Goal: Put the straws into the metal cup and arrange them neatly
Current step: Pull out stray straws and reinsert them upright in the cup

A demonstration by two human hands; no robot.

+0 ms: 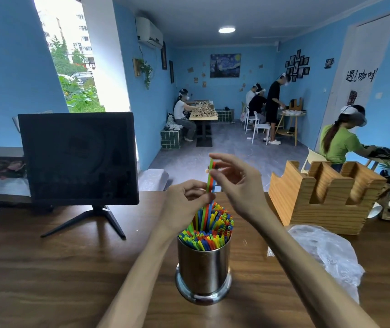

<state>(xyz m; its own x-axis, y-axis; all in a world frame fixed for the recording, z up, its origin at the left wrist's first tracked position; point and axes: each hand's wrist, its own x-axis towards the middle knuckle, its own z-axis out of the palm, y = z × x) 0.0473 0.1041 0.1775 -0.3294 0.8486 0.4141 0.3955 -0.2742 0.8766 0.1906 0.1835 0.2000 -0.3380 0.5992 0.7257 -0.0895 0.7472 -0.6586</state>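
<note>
A shiny metal cup (203,268) stands on the wooden counter, packed with many coloured straws (212,229). A few straws (210,176), green, orange and blue, stick up well above the rest. My left hand (184,204) grips these raised straws just above the cup. My right hand (236,183) is higher and to the right, its thumb and forefinger pinching the tops of the same straws.
A dark monitor on a stand (80,159) sits at the left of the counter (47,275). A wooden holder (326,195) stands at the right, with a crumpled clear plastic bag (326,254) in front of it. Several people work at tables across the room.
</note>
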